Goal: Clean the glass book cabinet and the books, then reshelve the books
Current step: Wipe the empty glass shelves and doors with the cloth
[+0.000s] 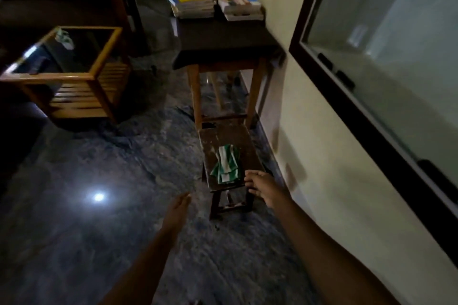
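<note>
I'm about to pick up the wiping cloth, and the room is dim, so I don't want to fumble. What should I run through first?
1. Cloth within reach: the green and white cloth lies on the stool, just beyond the right hand: ok.
2. Right hand free: it holds nothing: ok.
3. Left hand free: open, over the floor: ok.
4. Cloth unobstructed: nothing lies on it: ok.
5. Books out of the cabinet: stacks of books sit on the dark-covered table: ok.
6. Cabinet glass clean: only blur and reflections show: cannot tell.
</note>
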